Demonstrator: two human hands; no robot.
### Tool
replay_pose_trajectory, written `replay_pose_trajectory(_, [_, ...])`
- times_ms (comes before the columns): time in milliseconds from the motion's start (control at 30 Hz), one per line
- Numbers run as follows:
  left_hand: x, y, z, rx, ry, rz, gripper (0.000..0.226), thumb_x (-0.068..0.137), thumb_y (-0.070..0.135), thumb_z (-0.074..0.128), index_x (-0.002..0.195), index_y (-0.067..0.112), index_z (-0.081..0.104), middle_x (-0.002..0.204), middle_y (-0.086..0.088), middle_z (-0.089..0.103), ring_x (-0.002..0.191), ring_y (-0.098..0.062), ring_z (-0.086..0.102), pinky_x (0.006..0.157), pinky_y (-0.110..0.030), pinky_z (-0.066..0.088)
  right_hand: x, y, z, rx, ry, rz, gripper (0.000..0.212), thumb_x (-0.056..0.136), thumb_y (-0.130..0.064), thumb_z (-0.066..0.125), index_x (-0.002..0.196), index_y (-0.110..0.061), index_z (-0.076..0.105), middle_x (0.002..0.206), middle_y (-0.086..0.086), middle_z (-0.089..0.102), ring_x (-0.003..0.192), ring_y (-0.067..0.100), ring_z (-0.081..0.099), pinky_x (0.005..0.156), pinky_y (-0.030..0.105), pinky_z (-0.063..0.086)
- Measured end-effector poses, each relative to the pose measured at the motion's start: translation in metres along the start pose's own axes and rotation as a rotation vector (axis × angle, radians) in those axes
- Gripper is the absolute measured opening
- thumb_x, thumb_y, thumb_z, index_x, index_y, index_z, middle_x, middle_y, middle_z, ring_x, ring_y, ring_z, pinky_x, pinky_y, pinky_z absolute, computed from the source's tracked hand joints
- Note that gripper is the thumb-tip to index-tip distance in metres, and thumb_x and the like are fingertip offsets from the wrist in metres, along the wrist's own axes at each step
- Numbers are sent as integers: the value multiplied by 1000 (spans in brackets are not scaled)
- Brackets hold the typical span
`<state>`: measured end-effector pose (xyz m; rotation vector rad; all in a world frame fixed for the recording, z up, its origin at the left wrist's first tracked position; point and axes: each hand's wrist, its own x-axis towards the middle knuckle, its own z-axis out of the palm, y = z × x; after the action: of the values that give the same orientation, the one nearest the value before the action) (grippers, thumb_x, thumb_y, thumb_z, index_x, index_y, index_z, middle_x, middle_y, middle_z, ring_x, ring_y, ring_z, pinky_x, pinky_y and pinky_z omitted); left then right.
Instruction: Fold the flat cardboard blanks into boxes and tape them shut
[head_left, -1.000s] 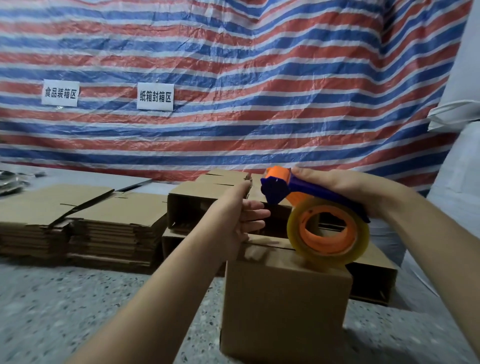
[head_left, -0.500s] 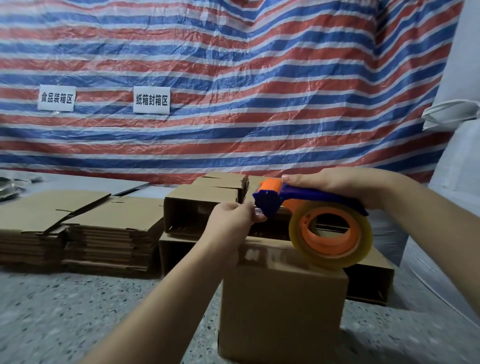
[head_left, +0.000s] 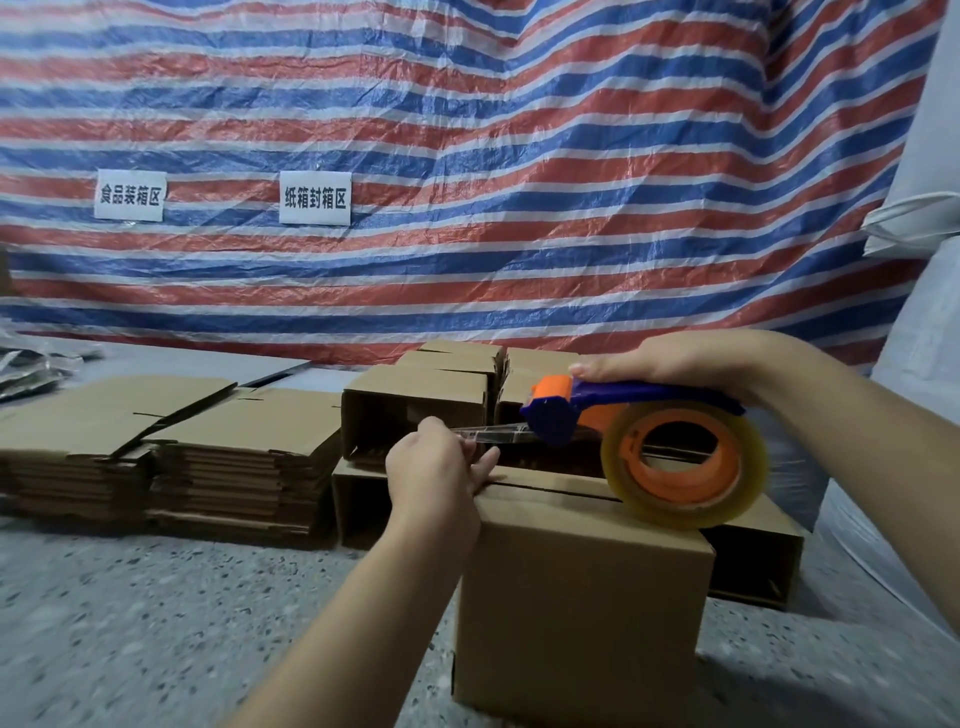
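Cardboard everywhere, so the job looks maybe partway through. The box being worked on (head_left: 582, 587) stands on the speckled floor (head_left: 130, 623) with its top flaps folded in, and the seam (head_left: 556, 491) between them shows no tape yet. The right hand (head_left: 670, 364) is wrapped round the handle of the blue and orange tape dispenser (head_left: 613, 415), holding it just above that box, with the clear roll (head_left: 683, 462) resting on the top edge. The left hand (head_left: 434, 475) pinches the free end of the tape strip (head_left: 493, 434), stretched out just left of the dispenser's head. Behind the box sit several folded boxes (head_left: 415, 400), open ends facing the camera, whether taped is hard to tell. Left of those, two stacks of flat blanks (head_left: 171, 441) wait, so there's plenty left.
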<state>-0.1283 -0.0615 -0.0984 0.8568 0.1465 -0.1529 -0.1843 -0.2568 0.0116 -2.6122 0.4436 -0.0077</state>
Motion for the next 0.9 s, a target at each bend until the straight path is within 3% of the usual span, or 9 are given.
replay_pose_trajectory(100, [4,-1,-19,300,-71,216,23,93,16,51,73,7,56,70,-10,60,57,-12,60,51,-26,53,2,-2,0,-32,9,7,80,58,-87,63,108,-25,65,81,1,78,73,19,76,73,31,54])
replay_pose_trajectory(200, [11,-2,-40,570,-131,361,34,93,32,57,68,12,64,47,7,55,43,-6,52,50,-23,38,3,-3,1,-17,-30,4,80,54,-87,63,108,-28,64,81,1,78,71,16,76,67,27,54])
replay_pose_trajectory(333, [19,-3,-52,610,-144,283,31,93,33,63,74,10,70,39,13,47,37,-2,45,41,-18,34,4,-13,5,-14,-80,21,70,68,-80,64,115,-29,60,80,0,78,66,14,75,48,17,53])
replay_pose_trajectory(533, [30,-12,-61,684,-161,194,28,92,33,62,78,10,69,54,2,48,54,-14,42,52,-27,31,6,-19,8,-64,-76,31,67,73,-78,64,113,-25,64,74,-2,77,61,12,74,44,15,50])
replay_pose_trajectory(767, [38,-16,-67,774,-153,223,33,92,34,62,66,14,62,55,2,43,49,-13,38,45,-24,30,5,-26,11,-42,-135,-16,40,86,-67,61,93,-28,65,71,1,76,55,12,71,46,15,50])
replay_pose_trajectory(900, [40,-22,-70,783,-163,188,35,92,36,61,64,15,59,55,2,40,48,-13,35,46,-24,27,4,-30,12,-59,-159,1,47,87,-65,61,99,-19,64,71,1,77,55,12,72,46,15,50])
